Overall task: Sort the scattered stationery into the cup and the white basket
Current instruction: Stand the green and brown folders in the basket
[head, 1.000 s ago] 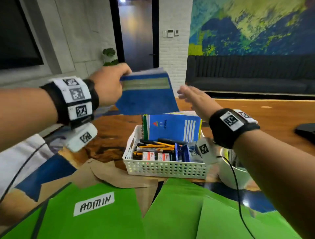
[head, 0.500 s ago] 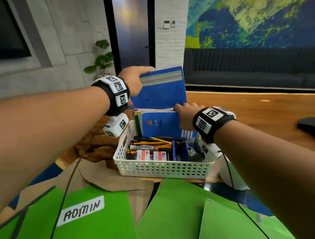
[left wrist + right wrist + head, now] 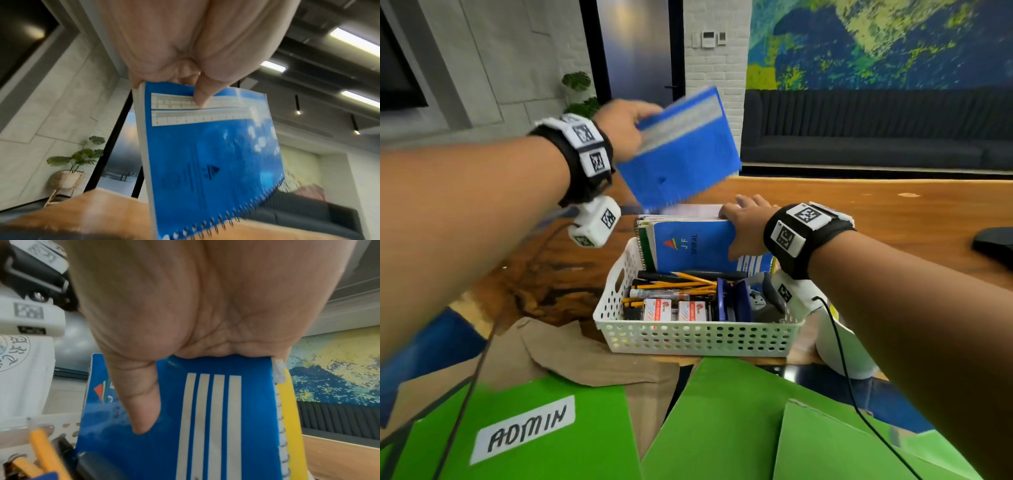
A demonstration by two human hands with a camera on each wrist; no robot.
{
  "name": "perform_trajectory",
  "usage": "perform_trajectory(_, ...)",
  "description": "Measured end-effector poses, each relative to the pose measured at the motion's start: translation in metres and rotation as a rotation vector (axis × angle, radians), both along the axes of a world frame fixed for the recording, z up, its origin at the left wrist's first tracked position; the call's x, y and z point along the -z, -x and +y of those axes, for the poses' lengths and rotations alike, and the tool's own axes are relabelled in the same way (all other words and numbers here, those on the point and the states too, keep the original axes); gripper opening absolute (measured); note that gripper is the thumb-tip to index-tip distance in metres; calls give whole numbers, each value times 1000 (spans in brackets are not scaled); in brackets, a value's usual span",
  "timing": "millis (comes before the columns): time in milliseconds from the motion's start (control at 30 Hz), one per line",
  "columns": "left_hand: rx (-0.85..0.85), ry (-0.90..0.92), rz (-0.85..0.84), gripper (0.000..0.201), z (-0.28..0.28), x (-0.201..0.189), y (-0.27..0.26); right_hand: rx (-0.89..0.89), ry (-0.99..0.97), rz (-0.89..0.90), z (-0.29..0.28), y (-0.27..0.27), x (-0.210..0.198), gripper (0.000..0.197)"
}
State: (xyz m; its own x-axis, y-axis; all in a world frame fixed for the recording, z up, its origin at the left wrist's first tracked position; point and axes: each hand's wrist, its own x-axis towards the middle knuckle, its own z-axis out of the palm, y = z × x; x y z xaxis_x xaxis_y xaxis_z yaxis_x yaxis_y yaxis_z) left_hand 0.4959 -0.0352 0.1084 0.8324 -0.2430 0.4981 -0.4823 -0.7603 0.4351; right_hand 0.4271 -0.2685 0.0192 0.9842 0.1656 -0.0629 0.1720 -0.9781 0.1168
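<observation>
The left hand (image 3: 624,127) pinched a blue notebook (image 3: 681,150) by its top edge, tilted above the white basket (image 3: 698,334) on the bench (image 3: 893,212). The right hand (image 3: 746,228) gripped the upright notebooks (image 3: 688,245) at the basket's far end; tipping them forward should open a slot for a spiral-first entry

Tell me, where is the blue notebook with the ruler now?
In the head view, the blue notebook is in the air, gripped by the left hand, above the notebooks standing at the far end of the white basket.
</observation>
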Motion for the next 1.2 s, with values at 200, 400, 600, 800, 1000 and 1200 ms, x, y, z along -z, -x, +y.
perform_trajectory(200,-187,177,-191,59,19,-44,8,35,-17,13,9,-10,-6,79)
perform_trajectory(400,-70,39,25,54,-1,-10,11,67,-25,-15,2,-6,6,95)
perform_trajectory(600,-9,-530,299,60,-35,34,13,19,39,6,1,1,6,59)
perform_trajectory(800,87,-622,396,49,-56,70,9,69,-143,-15,-1,-2,11,86)
perform_trajectory(1000,269,-525,707,90,-58,77,11,75,-77,-19,-1,-7,8,78)
perform_trajectory(1200,183,-702,587,86,-52,74,11,68,-66,-98,2,-23,13,70)
